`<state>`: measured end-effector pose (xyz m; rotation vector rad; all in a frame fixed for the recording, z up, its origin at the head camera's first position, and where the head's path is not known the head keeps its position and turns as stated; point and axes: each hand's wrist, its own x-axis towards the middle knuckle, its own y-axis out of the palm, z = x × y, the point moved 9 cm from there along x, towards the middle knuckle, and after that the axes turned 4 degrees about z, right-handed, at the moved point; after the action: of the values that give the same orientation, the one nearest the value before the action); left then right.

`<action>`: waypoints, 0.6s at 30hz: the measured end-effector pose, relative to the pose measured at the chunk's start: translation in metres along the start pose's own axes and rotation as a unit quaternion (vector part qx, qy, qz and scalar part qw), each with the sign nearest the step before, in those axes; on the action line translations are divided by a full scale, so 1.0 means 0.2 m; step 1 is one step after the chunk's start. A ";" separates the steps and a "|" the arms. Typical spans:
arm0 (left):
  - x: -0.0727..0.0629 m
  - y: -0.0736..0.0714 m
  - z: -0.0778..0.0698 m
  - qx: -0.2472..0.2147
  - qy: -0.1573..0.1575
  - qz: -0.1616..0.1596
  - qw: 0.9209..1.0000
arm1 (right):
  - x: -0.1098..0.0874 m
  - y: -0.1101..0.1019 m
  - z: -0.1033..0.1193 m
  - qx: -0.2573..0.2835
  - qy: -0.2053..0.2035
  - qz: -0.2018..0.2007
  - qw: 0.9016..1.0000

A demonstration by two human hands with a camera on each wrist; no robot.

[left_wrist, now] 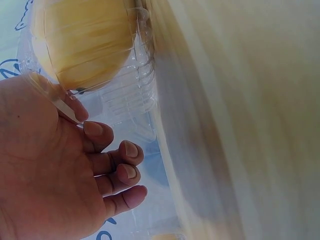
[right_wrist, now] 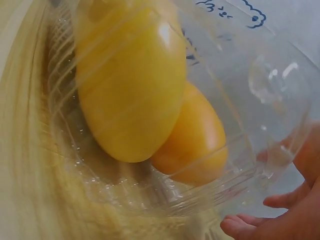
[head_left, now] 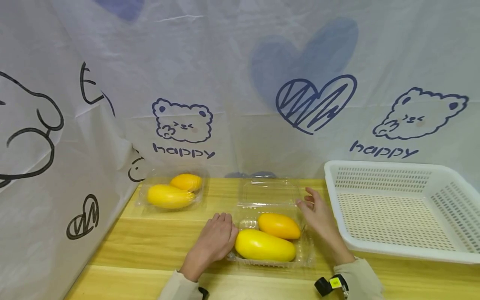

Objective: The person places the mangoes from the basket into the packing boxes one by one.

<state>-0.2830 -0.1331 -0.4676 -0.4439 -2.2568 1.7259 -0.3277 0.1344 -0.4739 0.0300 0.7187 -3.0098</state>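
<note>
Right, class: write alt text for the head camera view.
Two hands flank an open clear clamshell box holding two yellow mangoes on a wooden table; a closed box of mangoes sits behind-left, a white basket right.

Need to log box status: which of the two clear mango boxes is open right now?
The near clear box between the left hand and right hand; its lid stands folded back. The far clear box by the backdrop looks closed.

Word "happy" in dark blue on the white backdrop sheet (head_left: 240, 83), once under the left bear drawing (head_left: 182, 121), once under the right bear drawing (head_left: 420, 113)
</note>
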 end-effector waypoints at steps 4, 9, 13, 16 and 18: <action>0.00 0.00 0.00 0.002 0.001 -0.003 1.000 | 0.01 0.02 -0.03 0.019 0.016 0.010 1.000; 0.00 -0.01 0.01 0.001 0.002 -0.006 1.000 | 0.02 0.04 -0.07 0.033 0.050 0.023 0.998; 0.00 0.00 0.00 -0.001 0.002 -0.002 1.000 | 0.03 0.07 -0.08 0.060 0.056 0.025 0.996; 0.00 0.01 0.00 -0.003 -0.001 0.006 1.000 | 0.04 0.08 -0.09 0.103 0.054 0.017 0.993; 0.00 0.01 0.01 -0.005 -0.003 0.012 1.000 | 0.04 0.08 -0.10 0.133 0.052 0.011 0.990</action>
<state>-0.2829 -0.1335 -0.4702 -0.4702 -2.2731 1.7310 -0.3345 0.1280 -0.4988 0.2037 0.3160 -3.0768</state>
